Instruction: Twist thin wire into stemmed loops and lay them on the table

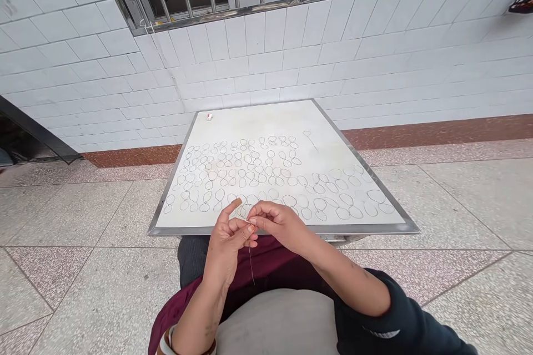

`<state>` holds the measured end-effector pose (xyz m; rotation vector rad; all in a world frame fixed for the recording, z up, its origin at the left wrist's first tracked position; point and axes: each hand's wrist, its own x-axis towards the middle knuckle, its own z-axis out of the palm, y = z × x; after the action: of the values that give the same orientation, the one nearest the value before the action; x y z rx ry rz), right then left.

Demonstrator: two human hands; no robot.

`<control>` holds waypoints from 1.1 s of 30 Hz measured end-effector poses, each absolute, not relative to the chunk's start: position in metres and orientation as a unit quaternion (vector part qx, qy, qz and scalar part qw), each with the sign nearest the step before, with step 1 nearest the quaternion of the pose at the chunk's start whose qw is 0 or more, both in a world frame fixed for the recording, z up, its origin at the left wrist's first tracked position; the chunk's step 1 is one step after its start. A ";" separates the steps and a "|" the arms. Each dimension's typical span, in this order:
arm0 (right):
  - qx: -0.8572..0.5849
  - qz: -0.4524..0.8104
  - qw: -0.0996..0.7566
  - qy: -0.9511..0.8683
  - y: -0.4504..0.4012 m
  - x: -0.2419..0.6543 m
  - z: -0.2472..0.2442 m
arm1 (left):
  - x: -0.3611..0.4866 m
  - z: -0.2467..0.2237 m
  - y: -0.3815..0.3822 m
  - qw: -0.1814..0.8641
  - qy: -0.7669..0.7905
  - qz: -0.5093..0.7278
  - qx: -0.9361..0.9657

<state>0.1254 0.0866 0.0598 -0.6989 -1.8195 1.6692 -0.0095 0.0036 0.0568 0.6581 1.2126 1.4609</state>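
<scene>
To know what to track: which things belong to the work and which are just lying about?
Work, it seems:
- left hand; right hand
- thin strand at their fingers
- loops on table

Apparently lying about:
- small unidentifiable object, table's far left corner

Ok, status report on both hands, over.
Left hand pinching thin strand, end dangling. Right hand close against left. Thin loops across white tabletop, just beyond.

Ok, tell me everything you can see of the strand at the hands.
The strand is thin and looks pale; whether wire or thread, I can't tell. Its upper part is hidden where the pinching left hand and right hand meet; below, it hangs slightly curved, its lower end seen against maroon cloth.
</scene>
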 end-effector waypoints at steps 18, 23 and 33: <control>-0.270 0.577 0.290 -0.714 0.105 0.123 0.077 | -0.006 0.062 0.012 0.545 0.501 0.600 0.304; -0.277 0.559 0.302 -0.721 0.106 0.120 0.081 | -0.001 0.065 0.015 0.475 0.532 0.605 0.354; -0.239 0.597 0.308 -0.702 0.101 0.119 0.090 | -0.005 0.069 0.014 0.520 0.471 0.637 0.319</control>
<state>0.1188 0.1010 0.0902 -0.6311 -1.8550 1.5783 -0.0052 0.0144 0.0689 0.7652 1.1305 1.5281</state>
